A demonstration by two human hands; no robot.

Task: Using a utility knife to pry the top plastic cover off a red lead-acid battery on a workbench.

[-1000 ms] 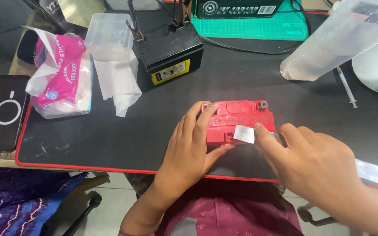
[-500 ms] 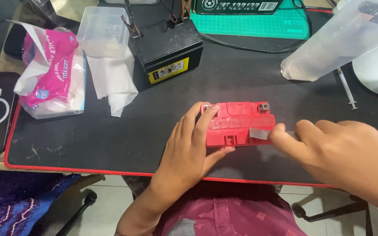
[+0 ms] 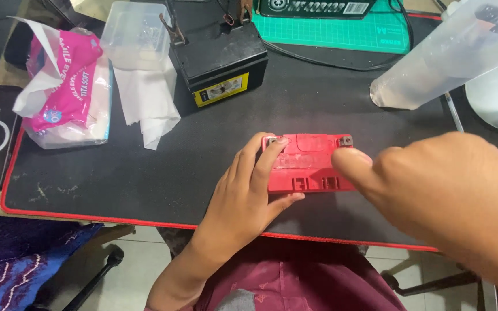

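red battery (image 3: 309, 164) — between left hand (image 3: 246, 198) and right hand (image 3: 433, 196), touching both.

Person, seen from a head-worn camera looking down.

- Left hand (image 3: 243, 198): bare, no glove, ring or watch seen. Short, plain nails are shown on the fingers (image 3: 263, 158). The wrist and forearm are uncovered as far as the lower edge of the view; no sleeve is seen there.
- Right hand (image 3: 433, 196): bare, large and slightly blurred in the view. No ring, band or glove is seen. The forearm is cut off by the right edge, uncovered where it shows.
- Garment (image 3: 301, 276): dark maroon cloth is worn over the torso or lap, marked with a faint, small printed pattern. A small grey patch is seen at its lower edge.
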